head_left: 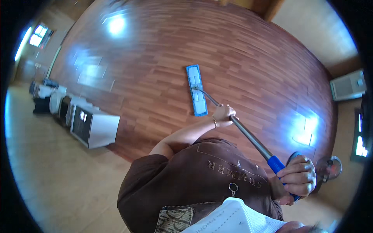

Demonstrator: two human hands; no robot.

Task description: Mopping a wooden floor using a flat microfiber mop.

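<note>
Right hand on the handle: the right hand (pixel 298 176) was wrapped round the blue grip (pixel 275 164) at the upper end of the pole, fingers curled over it and pressed against the sleeve.
Left hand on the shaft: the left hand (pixel 224 115) was closed around the metal pole (pixel 251 137) further down, well apart from the right, with a bracelet (pixel 215 122) at the wrist.
Pole: it ran slantwise from the right hand, in front of the dark shirt, through the left fist and out to the mop head; the stretch beyond the left hand looked thinner.
Mop head: the flat, oblong mop head (pixel 197 94) lay on the wooden floor (pixel 155 77) ahead of the person, its blue fringe showing around a pale backing plate, its long side pointing roughly away from the body. The pole met it near the middle.
Body: the brown shirt (pixel 182 167) carried studded lettering, and a metal ring (pixel 233 188) hung at its front. A white mask (pixel 233 217) showed at the lower edge.
Left side: a boxy white cabinet (pixel 104 130) with a dark front stood by the edge of the planks, a row of smaller items behind it.
Right side: a white, box-shaped unit (pixel 348 85) stood by the wall; nearer lay a round, blurred object (pixel 333 167) whose kind I could not tell.
Light: bright reflections gleamed on the planks in several places.
</note>
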